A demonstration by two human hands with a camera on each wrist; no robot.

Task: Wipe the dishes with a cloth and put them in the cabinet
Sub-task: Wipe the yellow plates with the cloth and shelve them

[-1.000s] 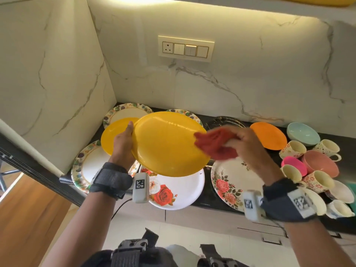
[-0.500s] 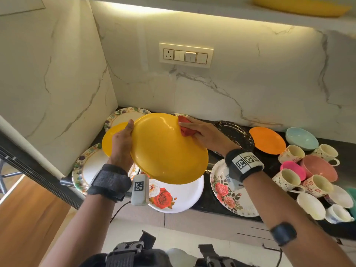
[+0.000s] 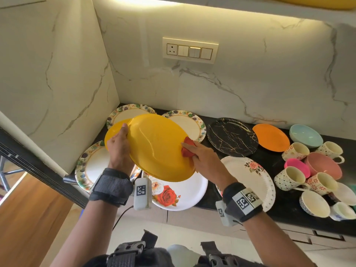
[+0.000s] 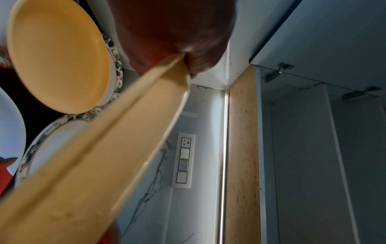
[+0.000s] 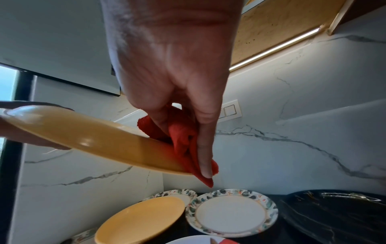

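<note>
Currently: yellow plate (image 3: 158, 147) held tilted above the table (image 3: 279, 164), near-left, left hand (image 3: 118, 149) gripping its left rim to steady it, right hand (image 3: 204, 160) pinching red cloth (image 3: 187, 151) around the right rim for wiping, other dishes waiting below.

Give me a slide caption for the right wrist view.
Right hand wipes red cloth along held yellow plate's rim.

Left hand (image 3: 119, 149) and right hand (image 3: 204, 160), both gripping

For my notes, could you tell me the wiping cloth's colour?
Red cloth, clearest in the right wrist view.
</note>
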